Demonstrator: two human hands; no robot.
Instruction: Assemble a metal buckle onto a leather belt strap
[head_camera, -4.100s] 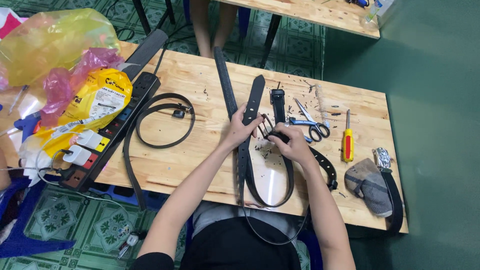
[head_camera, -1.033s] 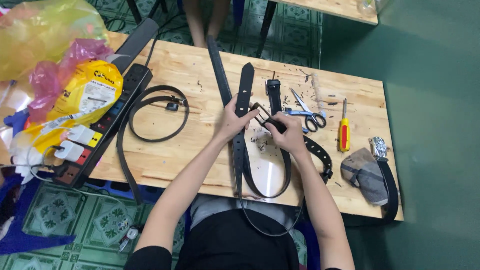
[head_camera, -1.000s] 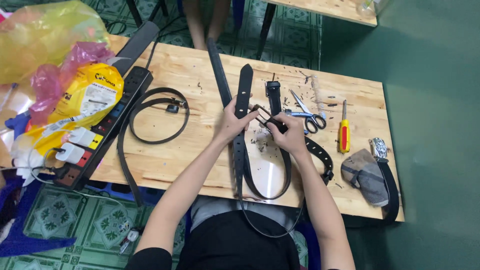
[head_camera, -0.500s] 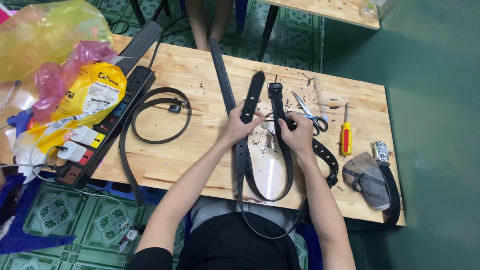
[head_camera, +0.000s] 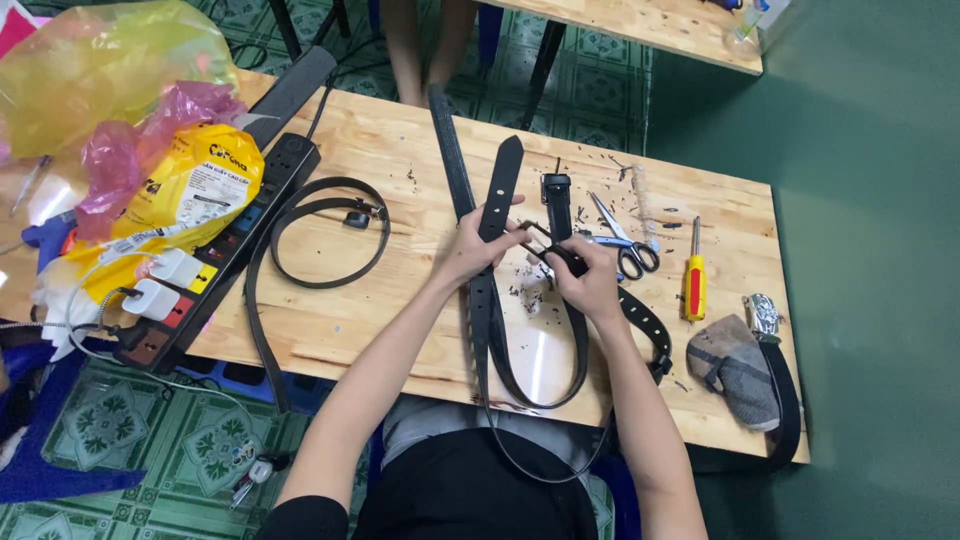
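Note:
My left hand (head_camera: 478, 246) pinches a black leather belt (head_camera: 487, 320) that runs from the table's middle down over the front edge into a loop. My right hand (head_camera: 590, 277) grips the belt's other end with a metal buckle (head_camera: 545, 243) between the two hands. Both hands sit close together over the wooden table (head_camera: 420, 300), among small dark scraps.
Scissors (head_camera: 625, 245) and a red-and-yellow screwdriver (head_camera: 694, 285) lie right of my hands. A grey cloth (head_camera: 738, 370) and a buckled belt (head_camera: 775, 370) sit at the right edge. A coiled belt (head_camera: 325, 235), a power strip (head_camera: 225, 260) and plastic bags (head_camera: 120, 90) fill the left. Another person's legs (head_camera: 415, 45) stand beyond the table.
My hands have stayed over the belt and buckle, with the right hand shifting slightly on the strap end. The view has drifted a little.

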